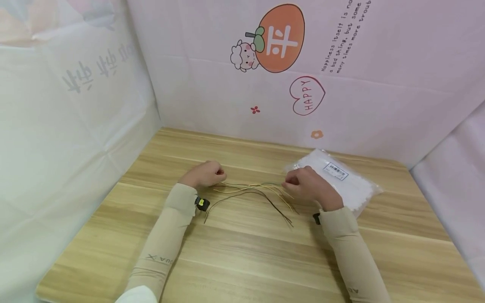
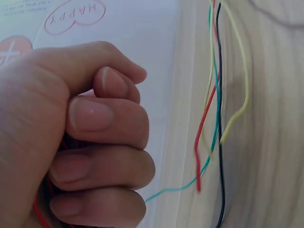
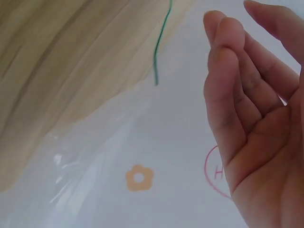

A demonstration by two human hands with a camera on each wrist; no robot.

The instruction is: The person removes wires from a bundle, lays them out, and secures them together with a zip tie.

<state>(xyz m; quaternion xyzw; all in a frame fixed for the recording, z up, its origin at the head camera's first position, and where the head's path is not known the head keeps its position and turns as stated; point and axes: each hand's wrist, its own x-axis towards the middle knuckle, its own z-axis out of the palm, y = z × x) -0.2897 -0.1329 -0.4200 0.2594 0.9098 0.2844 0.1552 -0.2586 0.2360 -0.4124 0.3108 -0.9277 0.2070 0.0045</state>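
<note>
Several thin wires [image 1: 250, 185] lie loosely across the wooden table between the hands. My left hand [image 1: 202, 173] is at their left end, its fingers curled tightly in the left wrist view. Red wire [image 2: 41, 212] shows inside that fist, so it grips wires whose full number is hidden. Beside it are a loose red wire [image 2: 197, 147], a black wire [image 2: 221, 166] and a yellow wire [image 2: 244, 85]. My right hand [image 1: 308, 185] hovers near the wires' right end, fingers loosely bent and thumb apart, holding nothing. A green wire [image 3: 155, 59] ends near it.
A clear plastic bag [image 1: 356, 191] with white contents and a barcode label [image 1: 335, 171] lies behind and right of my right hand. A printed white cloth [image 1: 212, 97] hangs along the table's back edge. Darker wires [image 1: 231, 196] arch nearer to me on the table [image 1: 235, 256].
</note>
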